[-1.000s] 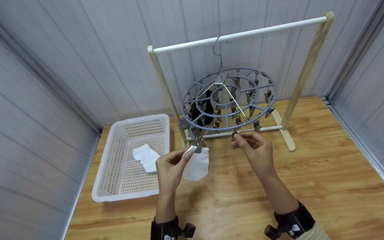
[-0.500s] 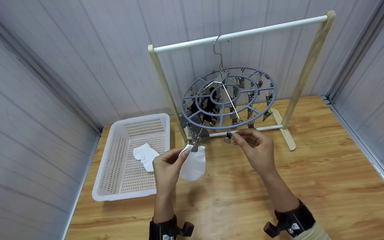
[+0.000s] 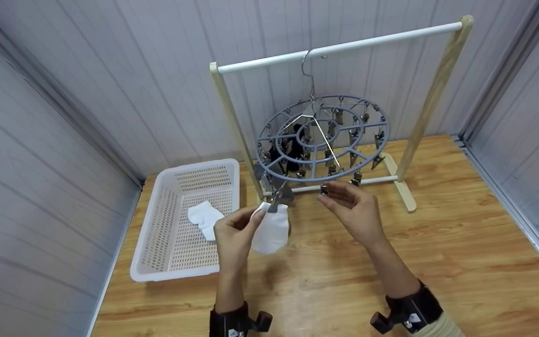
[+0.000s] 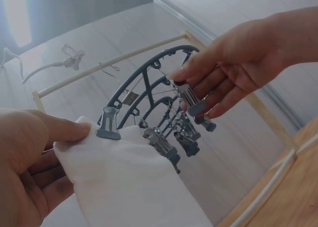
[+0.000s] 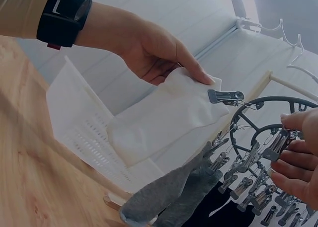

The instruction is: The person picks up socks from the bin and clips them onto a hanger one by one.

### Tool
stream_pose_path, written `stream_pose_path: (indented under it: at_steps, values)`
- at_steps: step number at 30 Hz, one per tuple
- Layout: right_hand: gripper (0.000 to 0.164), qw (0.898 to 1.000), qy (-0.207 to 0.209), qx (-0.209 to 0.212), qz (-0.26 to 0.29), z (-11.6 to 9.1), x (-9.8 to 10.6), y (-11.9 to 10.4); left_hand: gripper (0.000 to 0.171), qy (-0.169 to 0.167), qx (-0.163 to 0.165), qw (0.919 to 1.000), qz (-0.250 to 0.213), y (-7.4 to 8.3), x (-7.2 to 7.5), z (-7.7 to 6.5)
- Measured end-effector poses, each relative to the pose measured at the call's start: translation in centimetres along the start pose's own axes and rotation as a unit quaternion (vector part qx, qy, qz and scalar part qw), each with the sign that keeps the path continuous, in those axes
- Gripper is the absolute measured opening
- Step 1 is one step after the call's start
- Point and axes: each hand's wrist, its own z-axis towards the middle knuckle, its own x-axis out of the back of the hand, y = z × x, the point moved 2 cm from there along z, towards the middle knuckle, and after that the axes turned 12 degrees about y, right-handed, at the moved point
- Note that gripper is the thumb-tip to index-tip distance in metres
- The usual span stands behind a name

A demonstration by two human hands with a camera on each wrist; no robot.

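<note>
My left hand pinches the cuff of a white sock between thumb and fingers. A metal clip with grey tips bites that cuff beside my thumb, and the sock hangs below it. To the right, my right hand holds another clip between its thumb and fingers, a short way from the sock. Both clips hang at the front of a round grey-blue drying hanger. Grey socks and black socks hang on its left side.
The hanger hooks over the white bar of a wooden stand. At left, a white plastic basket holds another white sock. More clips dangle around the hanger. Pale panel walls enclose the wooden surface.
The hanger has turned slightly, and the clipped sock and left hand have shifted a little left. My right thumb and fingers have changed their hold on the clip.
</note>
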Motion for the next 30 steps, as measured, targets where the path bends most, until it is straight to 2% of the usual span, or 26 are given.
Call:
stream_pose_path:
  at_steps: [5, 13, 19, 24, 30]
  values:
    - [0.032, 1.0, -0.003, -0.007, 0.006, 0.0, -0.1, 0.1, 0.01, 0.002, 0.002, 0.9999, 0.01, -0.1, 0.0, 0.1]
    - [0.032, 0.999, -0.016, 0.013, 0.028, 0.4, 0.3, 3.0, 0.01, 0.001, 0.003, 0.9999, 0.01, -0.2, 0.0, 0.1]
    - [0.03, 0.999, -0.014, 0.019, 0.045, 0.4, 0.2, 2.6, 0.009, 0.0, 0.004, 1.0, 0.006, -0.1, -0.1, 0.2]
    - [0.028, 0.998, -0.013, 0.009, 0.054, 0.2, 0.0, 1.0, 0.009, 0.004, 0.015, 0.9999, -0.002, -0.2, -0.1, 0.2]
    - [0.029, 0.999, -0.03, 0.011, 0.036, 0.0, -0.1, -0.2, 0.009, 0.003, 0.013, 0.9999, 0.005, -0.2, -0.2, 0.1]
